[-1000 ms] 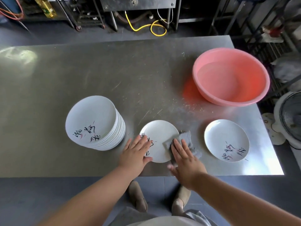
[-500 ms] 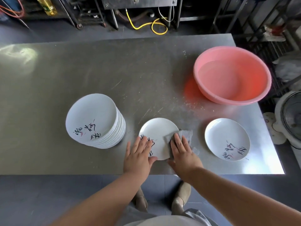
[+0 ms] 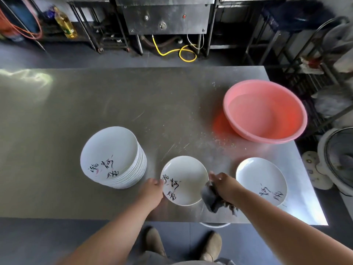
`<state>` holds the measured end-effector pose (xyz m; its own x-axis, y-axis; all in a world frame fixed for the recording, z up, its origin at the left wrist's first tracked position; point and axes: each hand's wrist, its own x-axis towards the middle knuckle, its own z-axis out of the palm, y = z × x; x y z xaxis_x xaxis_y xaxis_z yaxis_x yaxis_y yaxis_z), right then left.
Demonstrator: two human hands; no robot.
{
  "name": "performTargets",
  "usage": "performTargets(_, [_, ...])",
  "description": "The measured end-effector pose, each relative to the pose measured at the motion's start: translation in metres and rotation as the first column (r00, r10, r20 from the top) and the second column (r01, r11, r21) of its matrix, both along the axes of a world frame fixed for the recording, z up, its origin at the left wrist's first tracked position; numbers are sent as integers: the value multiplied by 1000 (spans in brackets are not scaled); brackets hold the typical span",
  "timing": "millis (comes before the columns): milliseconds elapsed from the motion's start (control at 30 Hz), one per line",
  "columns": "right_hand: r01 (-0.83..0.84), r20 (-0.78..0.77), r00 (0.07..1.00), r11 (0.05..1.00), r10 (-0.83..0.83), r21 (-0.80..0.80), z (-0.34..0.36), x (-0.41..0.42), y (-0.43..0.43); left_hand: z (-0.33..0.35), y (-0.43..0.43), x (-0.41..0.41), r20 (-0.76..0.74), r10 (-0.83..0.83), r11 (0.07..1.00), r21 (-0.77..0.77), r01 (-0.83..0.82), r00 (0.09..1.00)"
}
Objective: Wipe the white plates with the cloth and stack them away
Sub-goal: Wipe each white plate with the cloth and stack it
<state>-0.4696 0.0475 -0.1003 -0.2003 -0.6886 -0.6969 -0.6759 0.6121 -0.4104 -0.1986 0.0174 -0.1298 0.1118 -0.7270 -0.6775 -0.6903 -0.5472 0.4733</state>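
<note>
One round white plate (image 3: 188, 176) lies at the near edge: the left hand (image 3: 152, 190) grips its left rim, the right hand (image 3: 222, 185) clutches a crumpled grey cloth (image 3: 212, 199) at its right. The tall white plate stack (image 3: 112, 157) lies left, nearer the left hand.

A pink basin (image 3: 265, 111) sits at the steel table's (image 3: 95, 104) right. Beyond the table a yellow hose (image 3: 177, 52) coils on the floor; a fan (image 3: 340, 159) stands off its right edge.

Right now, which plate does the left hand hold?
The middle plate, between the stack and the lone right plate; the left hand grips its left edge.
</note>
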Motion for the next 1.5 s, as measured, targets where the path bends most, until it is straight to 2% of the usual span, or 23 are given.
performTargets(67, [65, 29, 997, 996, -67, 67, -7, 2, -13, 14, -10, -5, -130, 196, 959, 233, -162, 972])
performTargets(133, [50, 13, 999, 996, -51, 77, -13, 6, -17, 26, -14, -10, -164, 317, 900, 363, -242, 934])
performTargets(200, [-66, -24, 997, 998, 67, 17, -13, 9, -17, 35, -16, -14, -188, 342, 885, 393, -248, 921])
performTargets(300, [25, 19, 1000, 982, -22, -189, 1, 8, -10, 54, -17, -22, -302, 443, 869, 375, -323, 844])
performTargets(367, [101, 79, 994, 904, -75, -415, 23, 10, -5, 72, -20, -25, -424, 557, 827, 357, -434, 714])
performTargets(433, [206, 229, 971, 749, -75, -630, 56, 14, -1, 97, -24, -28, -603, 630, 769, 394, -504, 489])
performTargets(500, [293, 364, 931, 611, -9, -735, 88, 15, 3, 127, -27, -26, -723, 623, 742, 427, -516, 298])
performTargets(533, [297, 378, 925, 574, 25, -763, 103, 14, 4, 139, -29, -23, -754, 596, 757, 412, -507, 275])
performTargets(633, [192, 259, 964, 522, 58, -831, 132, 7, 5, 174, -34, -18, -842, 481, 825, 341, -449, 243])
performTargets(700, [174, 211, 977, 502, 17, -847, 147, 2, 3, 197, -35, -18, -881, 417, 860, 302, -413, 224])
performTargets(833, [142, 119, 989, 335, -89, -931, 183, -5, -2, 225, -32, -23, -938, 269, 906, 170, -386, 218])
performTargets(867, [99, 81, 994, 298, -71, -950, 194, -3, -1, 229, -32, -24, -945, 246, 909, 149, -389, 214])
performTargets(933, [-74, -58, 996, 257, 68, -964, 212, 7, 4, 240, -31, -29, -956, 208, 916, 116, -383, 208])
performTargets(967, [-213, -180, 971, 230, 157, -950, 216, 16, 9, 246, -30, -32, -962, 190, 920, 103, -379, 198])
performTargets(1033, [-495, -444, 855, 163, 268, -854, 217, 34, 20, 257, -29, -36, -974, 149, 928, 79, -363, 169])
performTargets(1133, [-689, -636, 715, 143, 290, -710, 219, 49, 20, 272, -27, -41, -986, 116, 941, 69, -332, 124])
performTargets(1233, [-716, -661, 687, 127, 303, -686, 236, 42, -5, 284, -23, -46, -990, 103, 957, 72, -280, 98])
performTargets(1300, [-715, -664, 693, 153, 280, -682, 251, 32, -23, 290, -22, -49, -992, 79, 957, 47, -287, 99])
performTargets(1400, [-660, -620, 751, 227, 226, -716, 261, 18, -25, 296, -26, -50, -996, 40, 938, 11, -346, 76])
performTargets(1500, [-620, -579, 784, 233, 223, -750, 250, 24, 0, 301, -33, -49, -999, 37, 907, 20, -420, 33])
